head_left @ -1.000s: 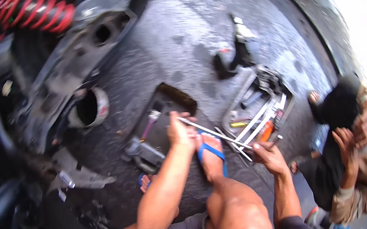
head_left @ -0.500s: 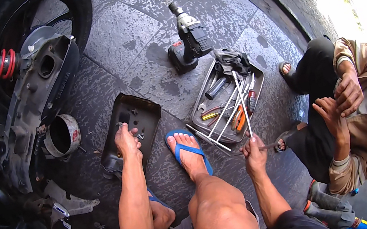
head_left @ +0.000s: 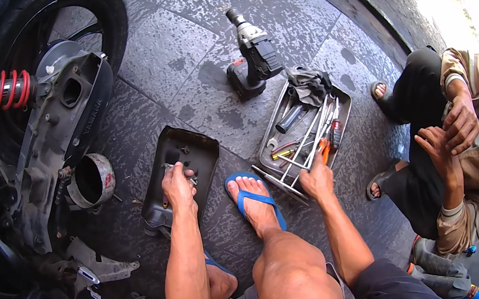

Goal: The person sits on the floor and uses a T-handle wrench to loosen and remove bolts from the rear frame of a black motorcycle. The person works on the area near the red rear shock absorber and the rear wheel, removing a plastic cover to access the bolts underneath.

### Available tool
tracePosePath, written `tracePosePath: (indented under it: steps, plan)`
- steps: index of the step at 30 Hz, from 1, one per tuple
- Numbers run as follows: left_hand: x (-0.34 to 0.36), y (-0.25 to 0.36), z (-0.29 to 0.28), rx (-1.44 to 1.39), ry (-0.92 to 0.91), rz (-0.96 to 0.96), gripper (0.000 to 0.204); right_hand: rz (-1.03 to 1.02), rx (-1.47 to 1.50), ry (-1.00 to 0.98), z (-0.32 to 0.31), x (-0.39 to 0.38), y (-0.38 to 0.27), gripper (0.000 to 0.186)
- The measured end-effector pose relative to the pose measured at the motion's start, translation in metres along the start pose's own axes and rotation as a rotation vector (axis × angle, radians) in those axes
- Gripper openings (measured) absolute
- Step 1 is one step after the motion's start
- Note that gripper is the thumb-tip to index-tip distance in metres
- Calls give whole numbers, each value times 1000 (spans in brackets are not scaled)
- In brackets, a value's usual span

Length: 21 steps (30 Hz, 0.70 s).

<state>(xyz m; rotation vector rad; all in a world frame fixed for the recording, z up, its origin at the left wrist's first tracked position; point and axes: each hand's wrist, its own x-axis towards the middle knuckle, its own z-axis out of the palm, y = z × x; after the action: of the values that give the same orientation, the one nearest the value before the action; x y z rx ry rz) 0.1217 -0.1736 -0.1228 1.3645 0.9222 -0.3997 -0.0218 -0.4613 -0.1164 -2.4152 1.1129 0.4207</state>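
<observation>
A tool tray is lying right of a dark pan. The left hand is curling over the pan, its hold unclear. The right hand, previously outside, is now reaching over the tray's near edge, grip hidden, seemingly bringing its rod among the metal rods.

Capital lettering along side of engine casing.

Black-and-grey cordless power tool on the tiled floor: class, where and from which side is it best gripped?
Probably by its short black handle, between the bulky body and the black battery block, coming from the wearer's near side: the narrow nose points away, while the grey metal tray of tools sits to the near right.
</observation>
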Motion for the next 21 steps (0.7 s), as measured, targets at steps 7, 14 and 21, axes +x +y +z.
tracePosePath:
  steps: [7,14,21]
  plan:
    - [5,-4,2,1,-26,34,19,-73,-214,242,-23,3,20,54]
    - [6,-20,13,112,-45,194,26,-56,-61,-142,42,79,9,41]
    - [16,-19,7,163,-8,264,24,124,617,-179,63,97,42,21]
